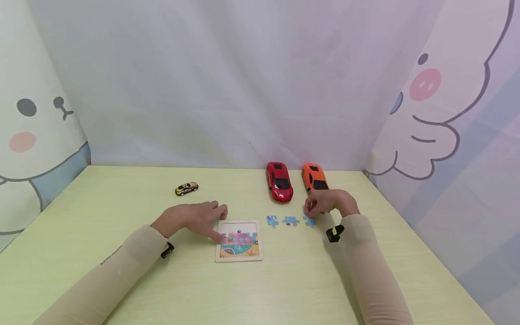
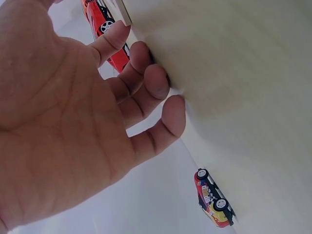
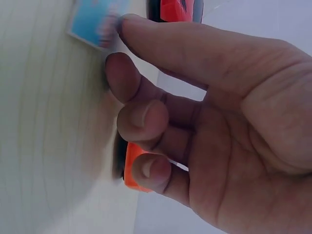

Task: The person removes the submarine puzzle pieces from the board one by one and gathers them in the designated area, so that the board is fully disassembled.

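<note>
Presently we log the following on the pale green table [image 1: 122,203]. Item one: a square puzzle tray [image 1: 239,241], lying flat near the table's front middle, its lower rows filled with pink, teal and orange picture pieces, its top strip bare. Our left hand [image 1: 194,218] rests at the tray's upper left corner, fingers nearly straight and relaxed, one fingertip touching the picture area; it grips nothing. Items two to four: three loose blue puzzle pieces in a row just right of the tray, namely the left piece [image 1: 272,220], the middle piece [image 1: 290,221] and the right piece [image 1: 309,221]. Our right hand [image 1: 325,202] hovers over the right piece with fingers curled and thumb drawn toward them; the right wrist view is blurred, and we cannot tell whether the fingers actually pinch a piece. Item five: a red toy car [image 1: 279,181], parked behind the loose pieces. Item six: an orange toy car [image 1: 314,177], just beside the red one and directly behind our right hand. Item seven: a small yellow toy car [image 1: 186,188], well apart to the left, behind our left hand.
</note>
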{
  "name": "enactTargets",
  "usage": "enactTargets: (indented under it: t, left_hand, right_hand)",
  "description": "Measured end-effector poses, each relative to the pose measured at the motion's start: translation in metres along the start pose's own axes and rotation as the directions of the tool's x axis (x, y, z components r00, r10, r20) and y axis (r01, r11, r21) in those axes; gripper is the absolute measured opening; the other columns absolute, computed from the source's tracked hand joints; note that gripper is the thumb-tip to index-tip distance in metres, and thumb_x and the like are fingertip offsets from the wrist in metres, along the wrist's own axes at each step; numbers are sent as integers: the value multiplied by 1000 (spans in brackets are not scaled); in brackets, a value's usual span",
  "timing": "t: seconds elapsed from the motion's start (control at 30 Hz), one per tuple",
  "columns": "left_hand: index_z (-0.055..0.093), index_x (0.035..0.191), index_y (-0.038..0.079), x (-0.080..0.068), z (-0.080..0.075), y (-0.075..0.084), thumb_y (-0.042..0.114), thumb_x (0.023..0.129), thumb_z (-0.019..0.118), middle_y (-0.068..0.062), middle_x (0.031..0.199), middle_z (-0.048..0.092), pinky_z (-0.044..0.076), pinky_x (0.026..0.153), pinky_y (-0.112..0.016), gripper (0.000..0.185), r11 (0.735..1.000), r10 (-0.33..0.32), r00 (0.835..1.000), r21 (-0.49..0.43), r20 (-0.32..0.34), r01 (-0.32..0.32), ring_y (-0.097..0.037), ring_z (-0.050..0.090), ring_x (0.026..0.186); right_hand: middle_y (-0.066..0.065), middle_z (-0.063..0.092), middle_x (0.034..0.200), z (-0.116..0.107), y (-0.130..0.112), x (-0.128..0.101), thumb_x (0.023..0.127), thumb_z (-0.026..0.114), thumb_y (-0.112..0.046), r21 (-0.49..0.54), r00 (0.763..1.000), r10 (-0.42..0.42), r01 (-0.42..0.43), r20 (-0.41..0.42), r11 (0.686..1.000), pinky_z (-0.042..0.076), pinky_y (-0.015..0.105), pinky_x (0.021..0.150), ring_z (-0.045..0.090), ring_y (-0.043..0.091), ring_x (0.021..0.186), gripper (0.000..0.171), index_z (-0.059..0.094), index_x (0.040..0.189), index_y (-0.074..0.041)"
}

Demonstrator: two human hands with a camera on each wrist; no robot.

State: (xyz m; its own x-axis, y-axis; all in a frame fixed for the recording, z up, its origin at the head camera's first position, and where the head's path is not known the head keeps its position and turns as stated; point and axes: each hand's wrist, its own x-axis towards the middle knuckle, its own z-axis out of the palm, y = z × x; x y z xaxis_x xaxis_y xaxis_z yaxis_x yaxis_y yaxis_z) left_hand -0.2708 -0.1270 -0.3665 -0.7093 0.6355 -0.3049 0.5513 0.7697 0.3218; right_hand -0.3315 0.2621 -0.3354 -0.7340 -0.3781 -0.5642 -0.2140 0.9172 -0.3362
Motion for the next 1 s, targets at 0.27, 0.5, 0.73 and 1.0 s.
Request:
enactTargets:
  t: [0.27,0.5,0.73,1.0]
  left_hand:
    - [43,110,17,0,0,0,54,85,74,-3,98,45,38,75,-37,54,1000,-4,1000,-9,0,4,-19,44,89]
    - [43,110,18,-1,0,1,54,85,74,-3,97,44,38,75,-36,54,1000,6,1000,-11,7,-6,-19,44,88]
    - [43,110,18,-3,-1,0,53,85,74,-3,96,43,37,76,-36,53,1000,17,1000,-19,2,-17,-19,43,88]
    - [42,109,18,-2,-2,-2,55,84,74,-4,97,43,37,78,-37,55,1000,12,1000,-17,22,-12,-19,43,91]
  right_hand:
    - [2,55,88,-1,4,2,96,66,-14,83,998,-63,62,1,995,37,28,66,50,16,76,7,63,101,-9]
    - [2,57,85,2,-8,0,98,64,-12,120,994,-108,108,-4,987,39,29,67,51,17,74,6,65,104,-11]
    - [3,59,89,4,-36,-5,98,64,-12,9,986,-167,167,18,986,44,33,74,55,19,80,6,66,104,-12]
    - [2,59,93,12,-64,-6,96,67,-14,-25,974,-223,222,-41,975,47,34,75,56,19,87,13,68,108,-18]
